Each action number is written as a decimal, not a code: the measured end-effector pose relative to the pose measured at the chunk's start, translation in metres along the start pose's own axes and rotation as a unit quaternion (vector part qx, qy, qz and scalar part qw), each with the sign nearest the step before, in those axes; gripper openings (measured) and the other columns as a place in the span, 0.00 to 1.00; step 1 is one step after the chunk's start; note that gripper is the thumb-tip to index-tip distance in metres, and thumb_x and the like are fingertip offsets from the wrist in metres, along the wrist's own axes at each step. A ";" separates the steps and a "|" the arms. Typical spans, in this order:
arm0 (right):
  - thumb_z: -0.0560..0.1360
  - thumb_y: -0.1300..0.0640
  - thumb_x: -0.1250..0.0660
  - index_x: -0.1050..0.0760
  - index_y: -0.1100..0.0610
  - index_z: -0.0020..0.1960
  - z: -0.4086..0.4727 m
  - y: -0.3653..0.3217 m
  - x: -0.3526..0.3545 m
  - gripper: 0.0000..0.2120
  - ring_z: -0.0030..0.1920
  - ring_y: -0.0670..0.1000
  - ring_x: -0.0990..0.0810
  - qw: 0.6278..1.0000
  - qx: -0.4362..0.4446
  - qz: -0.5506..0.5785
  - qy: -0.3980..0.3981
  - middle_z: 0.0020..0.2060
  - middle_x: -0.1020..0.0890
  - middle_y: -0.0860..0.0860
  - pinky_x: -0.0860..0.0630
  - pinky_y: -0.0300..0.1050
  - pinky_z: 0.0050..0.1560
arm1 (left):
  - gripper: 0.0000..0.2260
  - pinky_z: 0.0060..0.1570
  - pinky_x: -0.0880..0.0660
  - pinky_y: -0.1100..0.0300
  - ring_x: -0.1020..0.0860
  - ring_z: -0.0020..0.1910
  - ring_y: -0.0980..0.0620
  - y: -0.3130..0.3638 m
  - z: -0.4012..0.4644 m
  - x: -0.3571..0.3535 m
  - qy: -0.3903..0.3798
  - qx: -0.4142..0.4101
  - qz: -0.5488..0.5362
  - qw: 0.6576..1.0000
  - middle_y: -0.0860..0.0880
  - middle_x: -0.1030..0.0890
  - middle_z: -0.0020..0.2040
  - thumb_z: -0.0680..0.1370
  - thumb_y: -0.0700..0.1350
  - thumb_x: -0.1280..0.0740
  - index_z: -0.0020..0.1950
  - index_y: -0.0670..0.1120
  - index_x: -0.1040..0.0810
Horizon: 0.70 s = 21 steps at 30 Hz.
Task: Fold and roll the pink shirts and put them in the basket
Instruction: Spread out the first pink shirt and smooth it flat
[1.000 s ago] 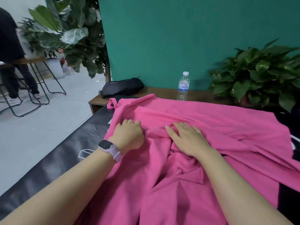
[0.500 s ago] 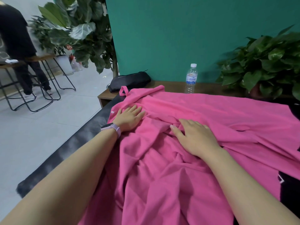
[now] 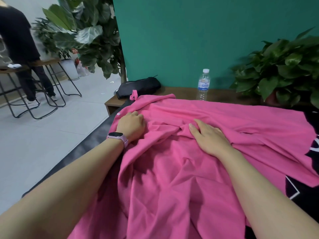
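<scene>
fingers of left hand (image 3: 132, 124) curl into pink shirt (image 3: 172, 169) at 11 o'clock; right hand (image 3: 209, 136) presses flat; uneven tugging may bunch it.

1. A bright pink shirt (image 3: 181, 169) of soft knit cloth lies spread out and unfolded across a dark surface (image 3: 96, 137), filling most of the lower view.
2. The cloth is heavily rumpled, with deep creases running from the near edge toward the middle, where a bunched ridge sits.
3. Its far edge lies almost straight, next to a wooden ledge.
4. At the far left corner a small loop of pink cloth sticks upward, and a small pale button shows on the left edge just below it.
5. The right side drapes over the dark surface, which bears white line markings there.
6. Only one pink garment can be told apart.
</scene>
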State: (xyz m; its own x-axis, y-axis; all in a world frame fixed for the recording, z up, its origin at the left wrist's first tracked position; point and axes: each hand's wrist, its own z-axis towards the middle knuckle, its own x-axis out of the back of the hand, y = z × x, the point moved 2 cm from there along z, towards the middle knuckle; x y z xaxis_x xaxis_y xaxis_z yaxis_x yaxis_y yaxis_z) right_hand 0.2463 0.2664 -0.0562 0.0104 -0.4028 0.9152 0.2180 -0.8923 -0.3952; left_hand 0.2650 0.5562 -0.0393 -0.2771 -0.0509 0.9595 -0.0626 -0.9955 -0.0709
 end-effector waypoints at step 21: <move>0.81 0.50 0.43 0.41 0.55 0.79 -0.152 -0.025 -0.001 0.28 0.76 0.55 0.39 0.995 0.012 -0.078 0.062 0.76 0.36 0.54 0.41 0.53 0.76 | 0.27 0.78 0.60 0.53 0.52 0.81 0.49 0.140 -0.172 0.030 -0.055 -0.146 -0.020 0.988 0.47 0.50 0.83 0.85 0.54 0.52 0.83 0.46 0.49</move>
State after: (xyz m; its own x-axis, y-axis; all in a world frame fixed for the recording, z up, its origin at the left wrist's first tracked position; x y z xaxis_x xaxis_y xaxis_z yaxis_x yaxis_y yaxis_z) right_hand 0.0925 0.2584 -0.0587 -0.1459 -0.2842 0.9476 0.2304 -0.9413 -0.2468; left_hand 0.0831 0.4292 -0.0677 -0.1641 -0.0366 0.9858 -0.3488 -0.9326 -0.0927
